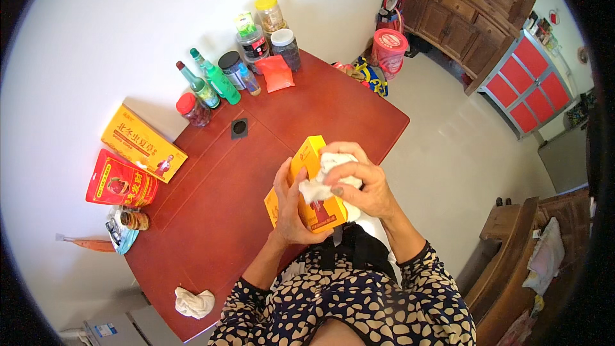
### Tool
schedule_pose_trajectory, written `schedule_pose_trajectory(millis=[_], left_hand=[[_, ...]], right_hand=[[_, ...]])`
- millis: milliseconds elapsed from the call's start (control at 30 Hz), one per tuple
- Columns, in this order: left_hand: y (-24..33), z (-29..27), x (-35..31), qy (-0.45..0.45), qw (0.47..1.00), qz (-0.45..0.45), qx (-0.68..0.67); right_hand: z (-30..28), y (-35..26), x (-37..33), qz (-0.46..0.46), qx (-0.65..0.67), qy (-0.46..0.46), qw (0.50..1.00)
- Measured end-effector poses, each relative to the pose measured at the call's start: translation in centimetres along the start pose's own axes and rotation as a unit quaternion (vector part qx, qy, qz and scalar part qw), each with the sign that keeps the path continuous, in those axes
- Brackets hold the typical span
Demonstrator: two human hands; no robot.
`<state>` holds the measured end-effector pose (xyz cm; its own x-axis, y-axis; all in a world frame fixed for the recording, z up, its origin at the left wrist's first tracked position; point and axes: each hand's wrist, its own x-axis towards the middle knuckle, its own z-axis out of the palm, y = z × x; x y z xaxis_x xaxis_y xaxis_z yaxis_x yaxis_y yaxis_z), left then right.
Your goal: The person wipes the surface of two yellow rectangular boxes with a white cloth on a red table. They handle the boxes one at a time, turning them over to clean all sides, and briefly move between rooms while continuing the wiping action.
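A yellow box (pixel 313 154) is tilted in front of me at the near edge of the red-brown table. My left hand (pixel 291 208) is closed around its left side, thumb on top and fingers along the edge. In my right hand (pixel 365 186) a crumpled white cloth (pixel 332 165) is bunched, pressed against the upper face of the box. The cloth and fingers cover part of that face. A second crumpled white cloth (pixel 194 303) lies at the table's near left corner.
On the table's far side stand green bottles (pixel 220 81), jars (pixel 284 48) and a red packet (pixel 275 73). Leftward are a larger yellow box (pixel 142 143), a red pouch (pixel 120 179) and a small jar (pixel 135 220). A pink bucket (pixel 389 51) stands on the floor beyond.
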<state>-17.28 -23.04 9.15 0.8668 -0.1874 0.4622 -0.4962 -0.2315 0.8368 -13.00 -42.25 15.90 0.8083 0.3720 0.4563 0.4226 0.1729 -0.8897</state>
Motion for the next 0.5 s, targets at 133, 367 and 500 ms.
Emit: schedule_pose_trajectory(millis=[133, 367, 500], left_hand=[[0.4, -0.7, -0.5, -0.006, 0.996, 0.069, 0.059], [0.5, -1.8, -1.2, -0.001, 0.997, 0.064, 0.040], [0.1, -2.4, -1.0, 0.024, 0.997, 0.034, -0.058]], right_hand=[[1.5, 1.2, 2.0, 0.009, 0.001, 0.057, 0.998], [3.7, 1.2, 2.4, 0.005, -0.001, 0.098, 0.995], [3.8, -0.4, 0.2, -0.084, -0.096, 0.043, 0.991]])
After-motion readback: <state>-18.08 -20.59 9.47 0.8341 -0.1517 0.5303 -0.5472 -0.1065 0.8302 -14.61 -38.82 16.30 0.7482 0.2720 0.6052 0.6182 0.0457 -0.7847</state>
